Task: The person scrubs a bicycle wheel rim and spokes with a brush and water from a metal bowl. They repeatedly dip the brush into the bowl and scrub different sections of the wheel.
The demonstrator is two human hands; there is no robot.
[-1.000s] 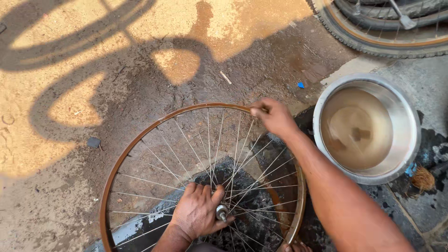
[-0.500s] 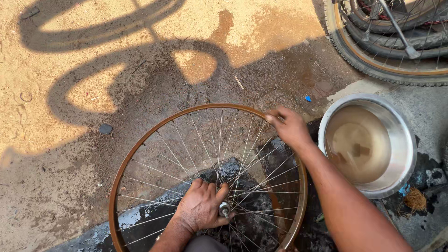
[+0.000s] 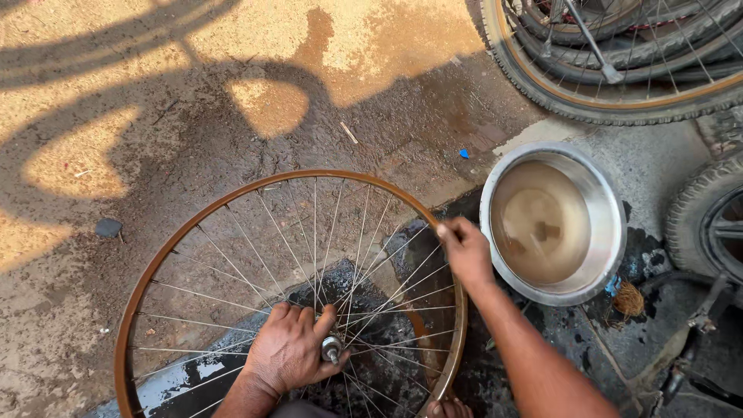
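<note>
A bare bicycle wheel with a rusty brown rim (image 3: pixel 203 215) and thin steel spokes lies flat over wet dark ground. My left hand (image 3: pixel 290 348) rests on the spokes at the centre, fingers wrapped beside the metal hub axle (image 3: pixel 332 349). My right hand (image 3: pixel 466 250) pinches the rim at its right side, fingers closed on the rim's edge, just left of a steel bowl.
A steel bowl (image 3: pixel 611 224) of muddy water stands to the right. Tyred bicycle wheels (image 3: pixel 619 93) lie at the top right, another tyre (image 3: pixel 696 209) at the right edge. Sandy ground with shadows spreads left and above. A toe shows by the rim's bottom.
The wheel has turned and my right hand has slid down the rim's right side, closer to the bowl. The camera has shifted, and my left hand stays at the hub.
</note>
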